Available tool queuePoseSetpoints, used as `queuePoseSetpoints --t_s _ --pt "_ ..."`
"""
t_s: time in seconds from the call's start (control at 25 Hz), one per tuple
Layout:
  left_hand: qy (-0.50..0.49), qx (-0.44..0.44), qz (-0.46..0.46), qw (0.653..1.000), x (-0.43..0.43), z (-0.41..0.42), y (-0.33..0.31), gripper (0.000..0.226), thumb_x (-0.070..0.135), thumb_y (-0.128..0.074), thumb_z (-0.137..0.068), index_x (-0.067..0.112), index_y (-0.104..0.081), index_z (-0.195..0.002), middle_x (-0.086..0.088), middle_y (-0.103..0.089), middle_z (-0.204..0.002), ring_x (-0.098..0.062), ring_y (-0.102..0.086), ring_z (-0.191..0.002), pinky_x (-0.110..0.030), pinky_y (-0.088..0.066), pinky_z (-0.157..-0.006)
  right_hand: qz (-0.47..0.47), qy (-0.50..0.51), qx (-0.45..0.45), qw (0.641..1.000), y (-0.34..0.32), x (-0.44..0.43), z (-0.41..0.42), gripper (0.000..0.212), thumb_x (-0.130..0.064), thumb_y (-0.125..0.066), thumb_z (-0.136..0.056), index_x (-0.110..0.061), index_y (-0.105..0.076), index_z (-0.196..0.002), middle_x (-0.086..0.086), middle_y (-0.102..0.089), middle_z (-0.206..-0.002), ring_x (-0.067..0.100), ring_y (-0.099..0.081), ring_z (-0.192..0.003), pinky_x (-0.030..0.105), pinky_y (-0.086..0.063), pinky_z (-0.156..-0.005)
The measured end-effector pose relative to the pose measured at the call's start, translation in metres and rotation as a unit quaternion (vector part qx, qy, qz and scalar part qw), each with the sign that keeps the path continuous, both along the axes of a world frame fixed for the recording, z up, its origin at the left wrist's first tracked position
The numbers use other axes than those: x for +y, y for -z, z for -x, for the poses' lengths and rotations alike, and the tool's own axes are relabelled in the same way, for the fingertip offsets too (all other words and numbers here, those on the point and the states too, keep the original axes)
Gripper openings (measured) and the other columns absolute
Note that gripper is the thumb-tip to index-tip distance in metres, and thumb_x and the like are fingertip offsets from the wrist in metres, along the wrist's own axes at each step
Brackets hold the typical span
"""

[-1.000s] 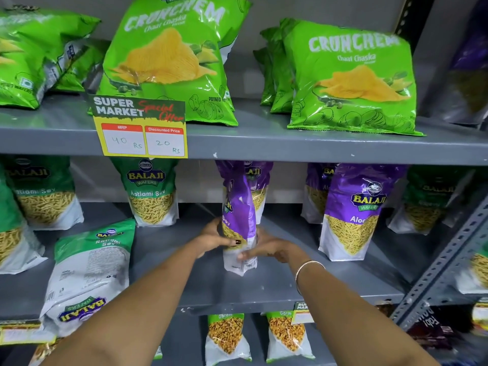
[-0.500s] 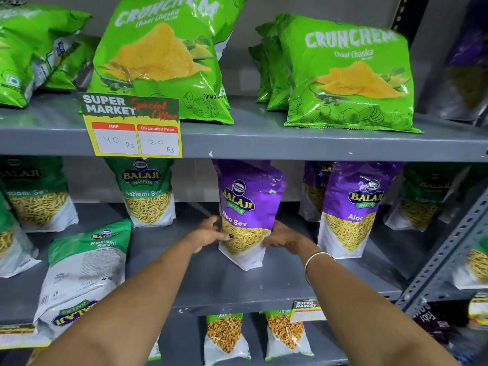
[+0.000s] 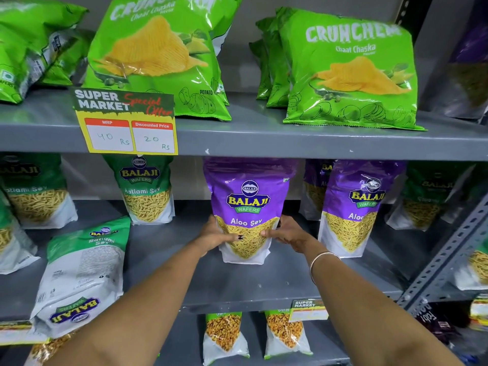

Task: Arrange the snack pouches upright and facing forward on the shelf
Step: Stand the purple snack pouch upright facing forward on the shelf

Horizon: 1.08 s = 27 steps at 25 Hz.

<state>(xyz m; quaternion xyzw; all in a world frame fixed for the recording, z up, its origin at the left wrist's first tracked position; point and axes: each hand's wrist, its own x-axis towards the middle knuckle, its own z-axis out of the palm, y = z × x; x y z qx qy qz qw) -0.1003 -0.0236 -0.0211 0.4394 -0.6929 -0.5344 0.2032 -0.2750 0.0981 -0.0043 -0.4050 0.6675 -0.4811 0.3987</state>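
Note:
A purple Balaji Aloo Sev pouch stands upright on the grey middle shelf, its front facing me. My left hand grips its lower left side and my right hand grips its lower right side, thumbs on the front. To the right stands a second purple Aloo Sev pouch, upright and front-facing, with another purple pouch behind it. At the left a green and white Ratlami Sev pouch lies back side up and upside down, near the shelf's front edge.
Green Ratlami Sev pouches stand at the back left. Green Crunchem chip bags sit on the upper shelf behind a yellow price tag. A slotted metal upright rises at the right. Lower pouches stand below.
The purple pouch was edge-on to me a second ago; both hands have turned it so its front faces forward, and it now stands straighter, a little further back.

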Motion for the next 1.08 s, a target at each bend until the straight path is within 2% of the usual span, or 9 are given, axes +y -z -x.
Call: queuePoseSetpoints --t_s 0.08,0.24,0.48,0.6,0.68,0.8,0.96,1.04,1.08 --pt "-0.018 0.000 0.014 1.000 0.005 0.004 0.001 0.072 0.008 -0.082 -0.065 0.007 -0.040 -0.123 -0.012 -0.056 -0.132 -0.027 -0.054 -0.120 -0.027 -0.043 -0.088 0.002 0.000 0.004 1.000 -0.001 0.000 0.003 0.046 0.011 -0.064 -0.080 0.009 -0.052 -0.124 0.022 -0.060 -0.124 0.011 -0.064 -0.085 0.011 -0.055 -0.061" --pt "-0.038 -0.031 0.042 0.998 0.008 0.007 0.001 0.077 0.015 -0.084 -0.064 0.004 -0.039 -0.125 -0.012 -0.057 -0.131 -0.028 -0.054 -0.120 -0.035 -0.046 -0.098 -0.010 -0.007 0.003 1.000 -0.001 -0.001 0.006 0.047 0.008 -0.064 -0.081 0.008 -0.051 -0.126 0.026 -0.057 -0.131 0.036 -0.059 -0.115 0.044 -0.050 -0.096" --pt "-0.046 -0.040 0.044 0.997 0.009 0.009 0.003 0.074 0.018 -0.083 -0.065 0.006 -0.037 -0.123 -0.012 -0.056 -0.131 -0.028 -0.053 -0.119 -0.032 -0.044 -0.092 -0.022 -0.022 0.001 1.000 -0.006 0.000 0.005 0.045 0.003 -0.064 -0.083 0.004 -0.052 -0.126 0.017 -0.061 -0.120 0.022 -0.058 -0.101 0.013 -0.052 -0.066" --pt "-0.003 -0.039 0.009 0.999 0.011 0.004 0.001 0.070 0.017 -0.081 -0.069 0.010 -0.031 -0.117 -0.011 -0.051 -0.134 -0.025 -0.049 -0.123 -0.030 -0.042 -0.094 -0.152 -0.028 0.008 0.988 -0.014 0.000 0.008 0.031 -0.011 -0.065 -0.086 -0.003 -0.059 -0.116 0.006 -0.065 -0.078 0.015 -0.053 -0.060 0.018 -0.039 -0.052" --pt "0.043 -0.060 0.015 0.997 0.012 -0.006 -0.005 0.079 0.017 -0.080 -0.069 0.007 -0.027 -0.127 -0.011 -0.046 -0.138 -0.024 -0.045 -0.127 -0.032 -0.041 -0.100 -0.290 -0.041 0.037 0.955 -0.022 0.000 0.013 0.022 -0.018 -0.067 -0.084 -0.004 -0.057 -0.097 0.012 -0.057 -0.060 0.021 -0.053 -0.043 0.024 -0.046 -0.045" --pt "0.022 -0.117 0.091 0.989 0.000 -0.035 -0.018 0.076 0.022 -0.077 -0.073 0.003 -0.035 -0.134 -0.016 -0.045 -0.140 -0.027 -0.043 -0.130 -0.035 -0.040 -0.106 -0.473 -0.144 0.074 0.866 -0.035 -0.010 0.007 0.031 -0.026 -0.062 -0.088 0.004 -0.055 -0.083 0.022 -0.058 -0.072 0.037 -0.064 -0.069 0.046 -0.054 -0.066" --pt "-0.086 -0.143 0.184 0.969 -0.038 -0.109 -0.038 0.041 0.021 -0.067 -0.082 0.000 -0.059 -0.116 -0.018 -0.061 -0.127 -0.029 -0.056 -0.118 -0.031 -0.043 -0.096 -0.531 -0.239 0.059 0.811 -0.039 -0.042 -0.046 0.037 -0.032 -0.051 -0.093 0.001 -0.059 -0.080 0.023 -0.063 -0.085 0.047 -0.050 -0.122 0.050 -0.041 -0.097" --pt "-0.126 -0.195 0.205 0.951 -0.064 -0.158 -0.040 0.036 0.022 -0.064 -0.083 0.000 -0.063 -0.111 -0.019 -0.064 -0.122 -0.031 -0.058 -0.115 -0.034 -0.045 -0.096 -0.514 -0.279 0.071 0.808 -0.034 -0.064 -0.085 0.035 -0.034 -0.042 -0.097 -0.007 -0.057 -0.080 0.013 -0.072 -0.071 0.038 -0.063 -0.101 0.044 -0.045 -0.093" --pt "-0.141 -0.235 0.210 0.938 -0.074 -0.183 -0.038 0.038 0.026 -0.063 -0.083 -0.001 -0.062 -0.111 -0.020 -0.064 -0.121 -0.032 -0.058 -0.114 -0.036 -0.046 -0.095 -0.479 -0.274 0.077 0.830 -0.029 -0.077 -0.106 0.033 -0.033 -0.040 -0.098 -0.011 -0.055 -0.079 0.007 -0.072 -0.060 0.028 -0.070 -0.081 0.039 -0.052 -0.081"
